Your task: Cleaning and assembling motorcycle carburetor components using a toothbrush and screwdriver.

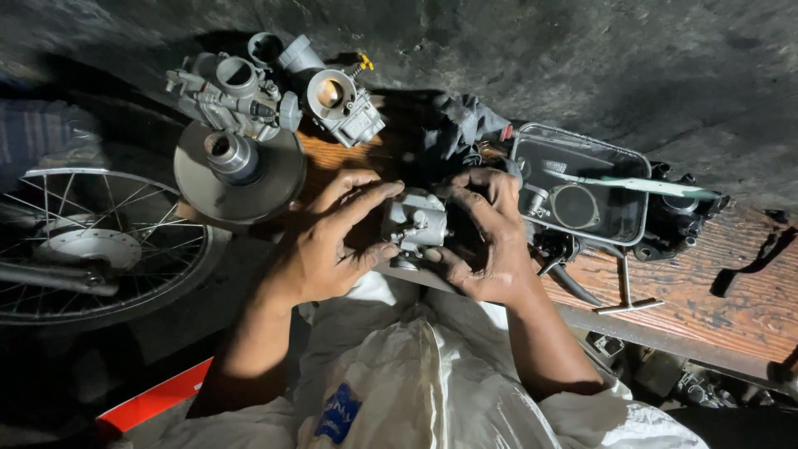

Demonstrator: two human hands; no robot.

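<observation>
Nearest, a white plastic bag (416,382) lies in the person's lap. Just beyond it, both hands hold a small grey carburetor (414,223) over the near edge of the wooden desk (748,291): the left hand (328,245) with its grip wrapped around one side, the right hand (486,241) clasping the other. This looks like inspection or disassembly; turning it calls for steady fingers. Farther off lie two more carburetors (274,96), a pulley disc (237,170) and a clear tray (582,183).

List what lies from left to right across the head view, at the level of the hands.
Spoked wheel → left hand → small grey carburetor held between both hands → right hand → clear plastic tray → wooden bench top.
</observation>
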